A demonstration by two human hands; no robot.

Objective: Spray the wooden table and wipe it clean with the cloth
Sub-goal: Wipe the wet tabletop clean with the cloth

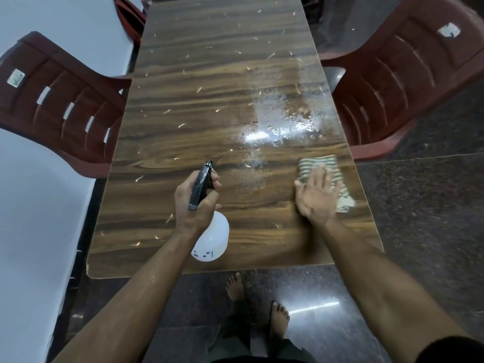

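The wooden table ran lengthwise away from the person, its long axis from 6 to 12 o'clock, littered with pale flecks. The left hand was closed around the neck of the spray bottle, a finger curled at the trigger. The bottle's white body hung toward 6 o'clock over the near table edge, while its black spray head pointed toward 12 to 1 o'clock, at a wet, shining patch on the right half of the top. The right hand lay flat, fingers spread wide, pressing the green-and-white striped cloth onto the table near its right edge at about 3 o'clock; the cloth's long axis ran roughly 11 to 5 o'clock. Red plastic chairs stood at both sides.
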